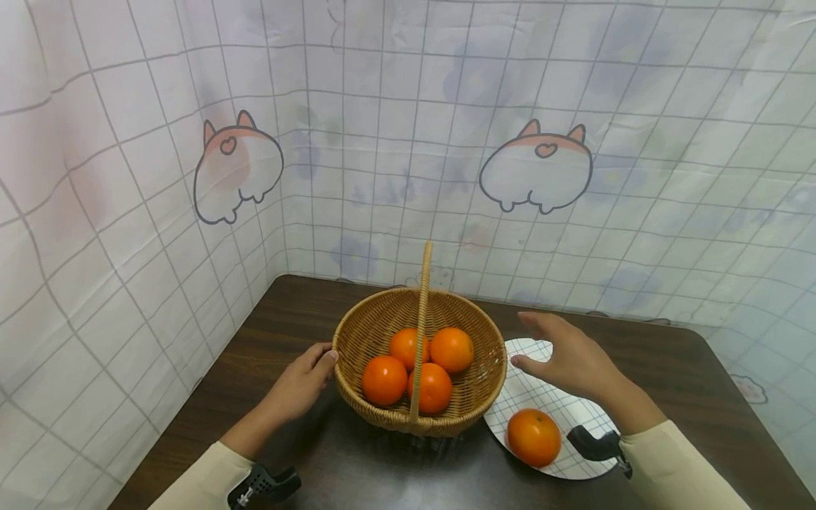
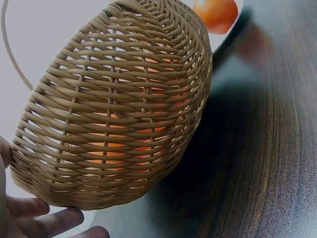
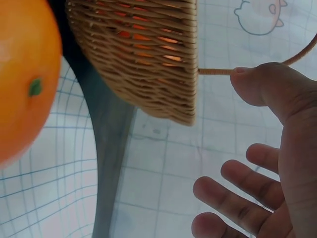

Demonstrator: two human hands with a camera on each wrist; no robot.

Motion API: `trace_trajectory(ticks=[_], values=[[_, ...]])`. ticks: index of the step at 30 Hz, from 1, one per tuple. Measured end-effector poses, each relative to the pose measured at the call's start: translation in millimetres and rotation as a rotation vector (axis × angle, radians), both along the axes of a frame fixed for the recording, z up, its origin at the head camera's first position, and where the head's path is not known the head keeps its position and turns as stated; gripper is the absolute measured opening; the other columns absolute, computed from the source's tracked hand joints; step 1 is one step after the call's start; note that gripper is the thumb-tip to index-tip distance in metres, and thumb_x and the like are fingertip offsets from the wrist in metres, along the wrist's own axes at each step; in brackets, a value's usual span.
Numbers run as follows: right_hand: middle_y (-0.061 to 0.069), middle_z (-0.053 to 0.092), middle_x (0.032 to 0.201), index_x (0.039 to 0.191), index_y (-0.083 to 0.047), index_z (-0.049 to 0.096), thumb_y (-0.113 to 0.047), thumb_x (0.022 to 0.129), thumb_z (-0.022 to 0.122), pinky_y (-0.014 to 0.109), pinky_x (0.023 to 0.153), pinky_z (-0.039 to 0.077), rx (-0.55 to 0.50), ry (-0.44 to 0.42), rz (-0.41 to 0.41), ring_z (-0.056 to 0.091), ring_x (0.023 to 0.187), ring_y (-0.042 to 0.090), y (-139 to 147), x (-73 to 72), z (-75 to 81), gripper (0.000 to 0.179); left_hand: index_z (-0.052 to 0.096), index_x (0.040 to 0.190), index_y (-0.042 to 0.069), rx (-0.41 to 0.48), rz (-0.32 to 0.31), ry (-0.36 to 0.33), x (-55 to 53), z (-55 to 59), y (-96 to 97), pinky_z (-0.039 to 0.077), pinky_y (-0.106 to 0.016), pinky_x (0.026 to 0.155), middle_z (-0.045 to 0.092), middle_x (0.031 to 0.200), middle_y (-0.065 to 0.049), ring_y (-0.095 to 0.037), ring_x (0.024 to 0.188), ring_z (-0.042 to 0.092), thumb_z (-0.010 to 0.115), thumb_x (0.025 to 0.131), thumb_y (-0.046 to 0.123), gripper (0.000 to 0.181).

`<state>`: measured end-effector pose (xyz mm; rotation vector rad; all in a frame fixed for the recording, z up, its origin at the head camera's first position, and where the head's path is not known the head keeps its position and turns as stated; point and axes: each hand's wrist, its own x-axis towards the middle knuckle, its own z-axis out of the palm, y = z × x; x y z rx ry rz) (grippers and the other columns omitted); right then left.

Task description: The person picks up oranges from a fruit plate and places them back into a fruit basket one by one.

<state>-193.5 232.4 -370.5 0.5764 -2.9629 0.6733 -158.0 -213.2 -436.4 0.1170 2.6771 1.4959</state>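
My left hand [image 1: 304, 382] pinches the left rim of a round wicker basket [image 1: 357, 340], thumb on the inner edge. In the left wrist view its fingers [image 2: 64, 220] lie against the outside of the weave. Several oranges [image 1: 452, 350] sit inside the basket, under its arched handle [image 1: 421, 319]. To the right, my right hand [image 1: 576, 361] hovers above a white plate [image 1: 593, 418] with a grid pattern, thumb and fingers spread and nothing between them. One orange [image 1: 534, 438] rests near the plate's front left edge. The right wrist view shows that hand apart from the basket wall [image 3: 148, 59].
Everything stands on a dark wood-grain table [image 1: 306, 304]. A white grid-printed curtain [image 1: 395, 156] with cartoon animals hangs behind and to the sides, close to the table's back edge. The plate lies close against the basket's right side.
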Motion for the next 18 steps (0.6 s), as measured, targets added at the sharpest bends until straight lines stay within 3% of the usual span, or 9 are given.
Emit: trace_trajectory(ticks=[6, 18], values=[[0.014, 0.061, 0.137, 0.150, -0.009, 0.050, -0.054, 0.087, 0.078, 0.062, 0.087, 0.053, 0.022, -0.006, 0.010, 0.062, 0.116, 0.034, 7, 3.6, -4.5, 0.081, 0.047, 0.149, 0.004, -0.003, -0.008, 0.000, 0.2, 0.6, -0.2, 0.053, -0.044, 0.086, 0.062, 0.112, -0.010, -0.033, 0.106, 0.063, 0.040, 0.111, 0.047, 0.058], [0.013, 0.064, 0.132, 0.146, -0.012, 0.054, -0.064, 0.084, 0.076, 0.059, 0.080, 0.056, 0.047, -0.086, -0.011, 0.065, 0.110, 0.033, 16, 12.9, -11.6, 0.084, 0.047, 0.149, 0.003, 0.007, -0.005, 0.006, 1.9, 0.2, 1.2, 0.055, -0.047, 0.092, 0.063, 0.124, -0.015, -0.030, 0.111, 0.064, 0.041, 0.111, 0.046, 0.057]])
